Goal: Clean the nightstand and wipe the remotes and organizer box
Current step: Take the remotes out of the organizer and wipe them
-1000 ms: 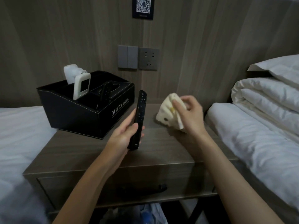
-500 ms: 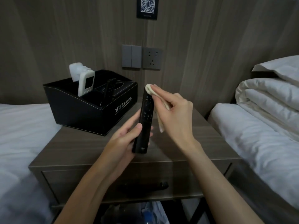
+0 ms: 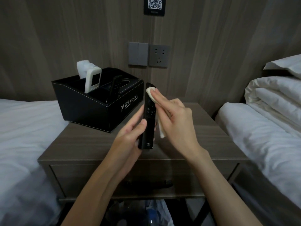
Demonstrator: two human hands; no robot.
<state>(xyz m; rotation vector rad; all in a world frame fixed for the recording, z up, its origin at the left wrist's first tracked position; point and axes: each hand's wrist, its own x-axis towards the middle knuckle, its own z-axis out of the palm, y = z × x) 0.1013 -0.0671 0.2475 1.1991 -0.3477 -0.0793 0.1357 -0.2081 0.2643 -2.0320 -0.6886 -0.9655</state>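
Observation:
My left hand (image 3: 130,136) grips the lower half of a long black remote (image 3: 148,121), held upright over the wooden nightstand (image 3: 91,142). My right hand (image 3: 175,121) holds a pale cloth (image 3: 150,93) and presses it with straight fingers against the remote's upper part; a tail of the cloth hangs below the palm. At the nightstand's back left stands the black organizer box (image 3: 91,108), holding a white remote (image 3: 93,81), a second black remote (image 3: 116,86) and a white tissue tuft (image 3: 83,66).
White beds flank the nightstand, the left bed (image 3: 24,136) and the right bed (image 3: 260,136) with a folded duvet (image 3: 273,93). A light switch (image 3: 138,53) and a wall socket (image 3: 158,56) sit behind. A drawer handle (image 3: 146,184) faces me; bagged items lie beneath.
My right hand brought the cloth from the nightstand's right side over to the black remote and now wipes near its top. My left hand has raised the remote slightly.

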